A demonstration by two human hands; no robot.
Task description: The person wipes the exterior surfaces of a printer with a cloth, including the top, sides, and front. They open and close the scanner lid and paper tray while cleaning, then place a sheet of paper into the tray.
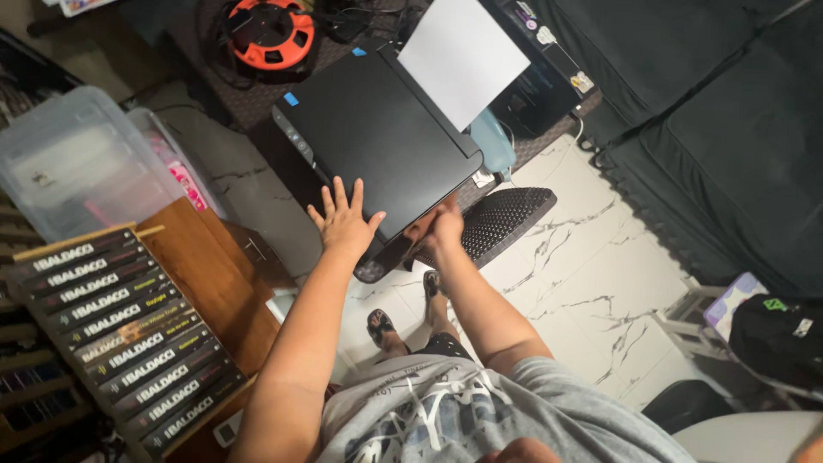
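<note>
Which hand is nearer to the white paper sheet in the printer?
Right. The right hand grips the black printer at its front edge, below the white paper sheet; the left hand lies flat farther left.

A black printer (377, 141) sits lid-closed, white paper sheet (463, 56) upright in back.

Seen from above, the left hand (344, 220) lies flat with fingers spread on the lid of a black printer (377, 137) holding a white sheet of paper (463, 56), while the right hand (443, 226) grips its front edge above a dark mesh stool (506, 219)
</note>
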